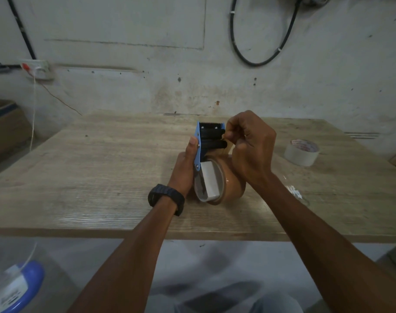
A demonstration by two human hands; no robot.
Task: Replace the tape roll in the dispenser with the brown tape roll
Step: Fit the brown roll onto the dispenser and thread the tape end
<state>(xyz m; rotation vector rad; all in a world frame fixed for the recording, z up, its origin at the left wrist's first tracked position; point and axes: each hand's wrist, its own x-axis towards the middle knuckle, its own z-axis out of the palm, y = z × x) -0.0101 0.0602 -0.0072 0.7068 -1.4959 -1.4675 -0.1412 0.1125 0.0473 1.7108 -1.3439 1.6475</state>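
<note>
The blue tape dispenser (199,143) with black rollers and a toothed blade stands upright over the middle of the wooden table (102,168). The brown tape roll (232,181) sits on its hub at the lower end. My left hand (184,168) grips the dispenser's blue side plate, thumb along its edge. My right hand (251,145) is over the brown roll, with its fingertips pinched on the tape's loose end beside the black rollers. A white tape roll (302,152) lies flat on the table to the right, apart from both hands.
The table's far edge meets a rough wall with a socket (38,68) and hanging black cables (260,62). A cardboard box (5,123) stands at the left. A blue-rimmed spool (19,285) lies on the floor at lower left. Small clear scraps (294,190) lie right of my forearm.
</note>
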